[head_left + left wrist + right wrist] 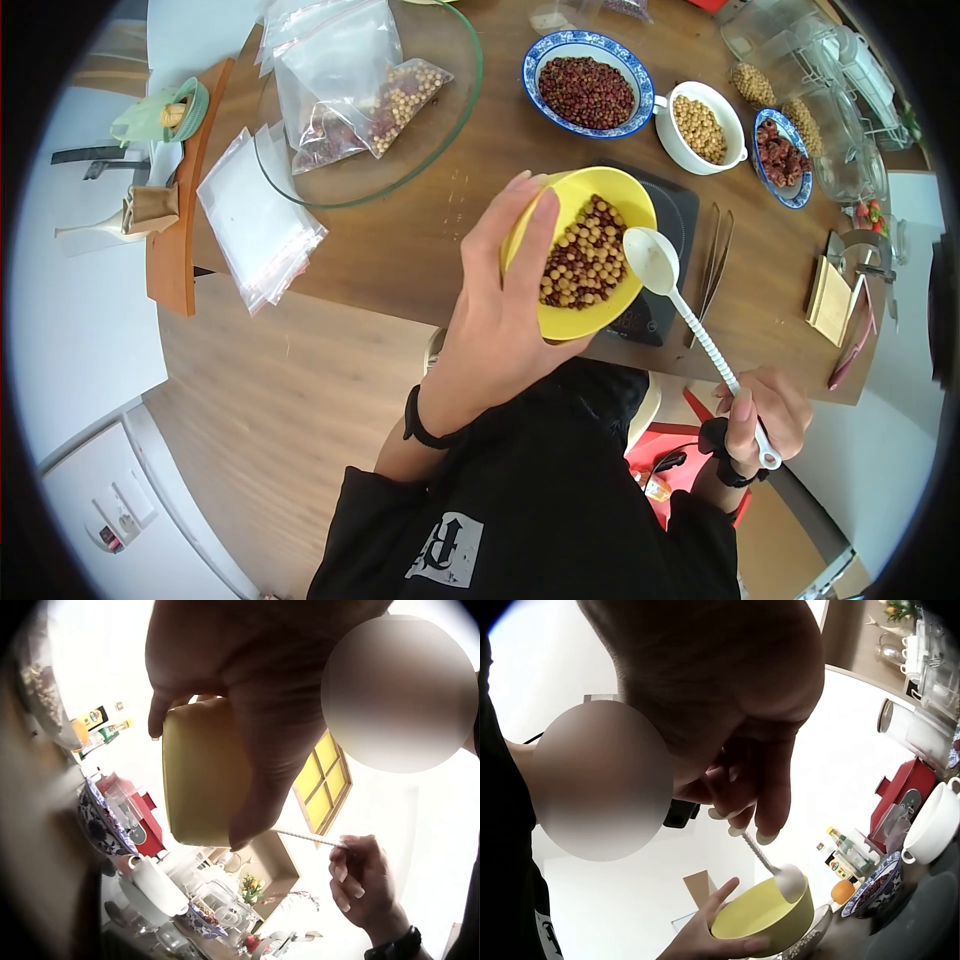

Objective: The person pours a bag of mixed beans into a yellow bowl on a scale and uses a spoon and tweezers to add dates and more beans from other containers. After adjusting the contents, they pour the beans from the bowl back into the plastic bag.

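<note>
My left hand (500, 315) holds a yellow bowl (578, 186), thumb and fingers spread around its side, above the table's front edge. Inside lies a mix of small dark red beans and round tan beans (590, 255). My right hand (772, 412) grips the twisted handle of a white spoon (655, 262), near its end. The spoon's head overlaps the bowl's right rim in the head view. In the right wrist view, the spoon head shows at the rim of the tilted bowl (787, 924). The left wrist view shows the bowl's outer side (202, 776).
Behind stand a blue-patterned bowl (640, 62) of red beans, a white cup (738, 125) of tan beans and a small patterned dish (765, 190). A black hotplate (682, 215) and tongs (716, 260) lie right. Left are a glass tray (440, 150) with bags and clear bags (255, 215).
</note>
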A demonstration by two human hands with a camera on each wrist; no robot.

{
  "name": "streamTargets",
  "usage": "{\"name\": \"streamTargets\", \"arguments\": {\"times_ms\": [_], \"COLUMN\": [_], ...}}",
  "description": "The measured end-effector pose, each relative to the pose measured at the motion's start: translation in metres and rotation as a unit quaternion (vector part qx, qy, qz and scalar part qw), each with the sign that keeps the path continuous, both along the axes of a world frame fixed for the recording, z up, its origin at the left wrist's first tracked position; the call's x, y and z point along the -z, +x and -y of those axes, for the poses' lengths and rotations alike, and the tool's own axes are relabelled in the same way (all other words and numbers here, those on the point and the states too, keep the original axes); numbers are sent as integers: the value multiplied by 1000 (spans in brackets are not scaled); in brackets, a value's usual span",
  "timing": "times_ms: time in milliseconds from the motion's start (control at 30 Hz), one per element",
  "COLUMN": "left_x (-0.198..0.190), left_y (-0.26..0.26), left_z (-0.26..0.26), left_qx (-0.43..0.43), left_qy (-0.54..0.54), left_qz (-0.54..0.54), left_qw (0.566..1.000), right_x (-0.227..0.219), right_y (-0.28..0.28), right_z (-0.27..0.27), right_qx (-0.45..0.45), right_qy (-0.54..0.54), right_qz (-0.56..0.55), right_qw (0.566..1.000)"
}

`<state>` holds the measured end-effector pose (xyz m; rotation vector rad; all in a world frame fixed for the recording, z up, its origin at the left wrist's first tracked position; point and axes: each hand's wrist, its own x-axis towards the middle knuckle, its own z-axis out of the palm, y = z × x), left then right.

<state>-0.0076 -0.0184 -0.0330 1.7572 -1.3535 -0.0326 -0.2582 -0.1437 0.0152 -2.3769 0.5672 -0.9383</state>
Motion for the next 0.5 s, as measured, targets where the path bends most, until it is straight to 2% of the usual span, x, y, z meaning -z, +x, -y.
{"name": "streamTargets", "arguments": {"times_ms": [200, 400, 500], "left_x": [-14, -19, -20], "left_y": [1, 22, 31], "left_z": [-4, -9, -11], "left_qx": [18, 100, 103], "left_qy": [1, 10, 13], "left_qz": [-54, -73, -69], "left_qw": [998, 992, 992], "right_x": [1, -5, -5], "right_y": [0, 6, 7], "right_z": [3, 5, 8], "right_qx": [-13, -52, -100], "right_qy": [-19, -40, -44], "right_qz": [-11, -29, -13], "right_qw": [1000, 997, 994]}}
